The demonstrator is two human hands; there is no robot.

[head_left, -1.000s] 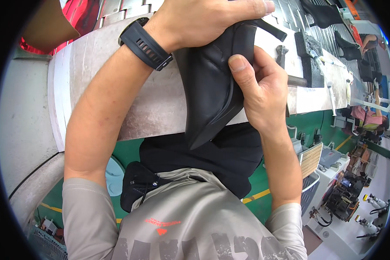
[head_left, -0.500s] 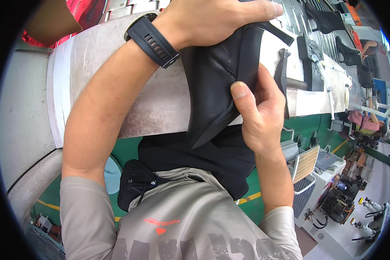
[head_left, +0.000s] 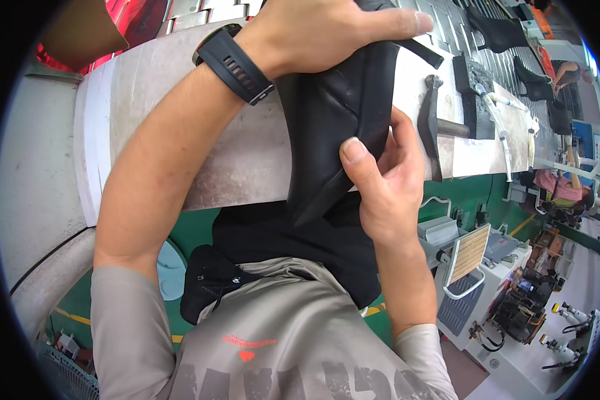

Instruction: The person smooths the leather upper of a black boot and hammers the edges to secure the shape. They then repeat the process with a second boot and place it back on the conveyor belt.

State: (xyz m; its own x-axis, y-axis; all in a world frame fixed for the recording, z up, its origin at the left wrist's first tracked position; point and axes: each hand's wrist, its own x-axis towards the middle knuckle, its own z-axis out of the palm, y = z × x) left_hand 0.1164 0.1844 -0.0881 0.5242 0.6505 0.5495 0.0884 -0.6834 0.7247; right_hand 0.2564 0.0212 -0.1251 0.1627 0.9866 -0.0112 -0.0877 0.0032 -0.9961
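Observation:
A black pointed-toe boot [head_left: 323,133] is held over the near edge of the workbench, its toe pointing down toward me and its slim heel [head_left: 421,52] sticking out to the upper right. Across the boot's upper end lies my left hand [head_left: 323,33], closed around it with the thumb stretched to the right; its other fingertips are hidden. My right hand [head_left: 388,183] grips the forward part from the right, thumb on the side near the sole edge and fingers curled behind. Just right of that hand lies a hammer [head_left: 431,127] on the bench.
A dark block [head_left: 475,100] and a syringe [head_left: 503,137] lie on the bench's right part. More black boots [head_left: 497,32] stand on the slatted conveyor [head_left: 447,27] beyond. A grey machine column [head_left: 37,153] rises at left. Another person [head_left: 557,187] sits far right.
My right hand has slid left and a little down along the boot toward the toe. The boot has shifted slightly left, while my left hand keeps its hold.

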